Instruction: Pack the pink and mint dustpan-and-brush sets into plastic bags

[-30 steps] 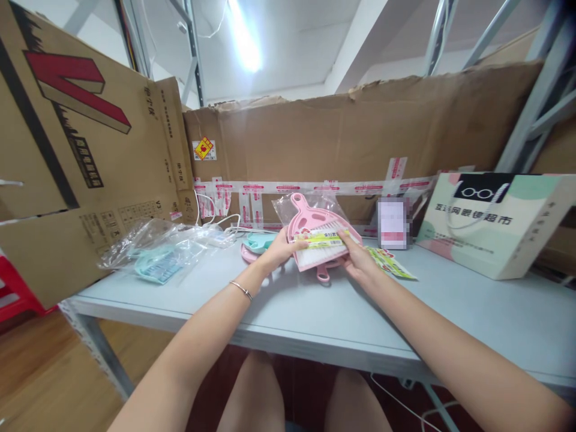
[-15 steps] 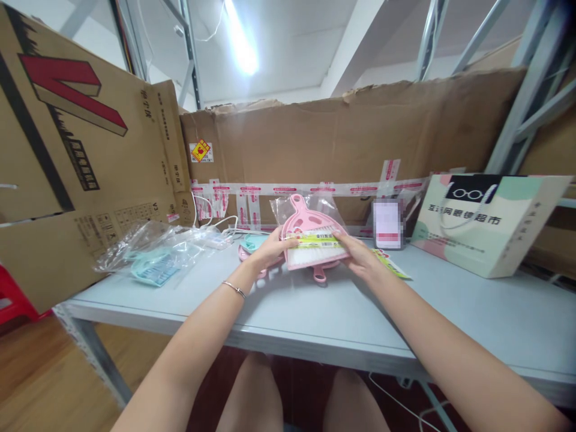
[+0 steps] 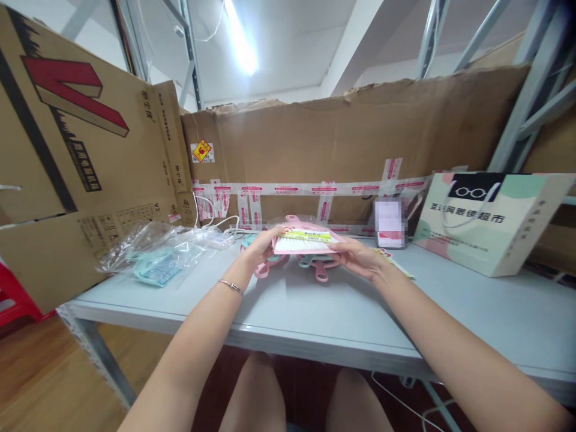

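Note:
Between my two hands is a pink dustpan and brush set [image 3: 306, 243] in a clear bag, with white bristles and a yellow-green label facing me. It is tilted nearly flat, its handle pointing away. My left hand [image 3: 261, 247] grips its left edge, and my right hand [image 3: 357, 257] grips its right edge, thumb near the front corner. Beneath it, more pink and teal dustpans [image 3: 321, 270] lie on the table, partly hidden by the held set. A teal dustpan and brush [image 3: 157, 267] in clear plastic lies at the left.
A grey table [image 3: 315, 324] spans the view. Crumpled clear bags [image 3: 198, 243] lie at left beside white cables. At right are a phone [image 3: 389, 223], a yellow-green card [image 3: 396, 264] and a paper gift bag [image 3: 481, 225]. Cardboard [image 3: 351, 144] walls the back; a large carton [image 3: 90, 138] stands left.
The pink dustpan set has tipped from facing me to nearly flat and come slightly lower. Both hands keep their grip, and more of the dustpans beneath shows.

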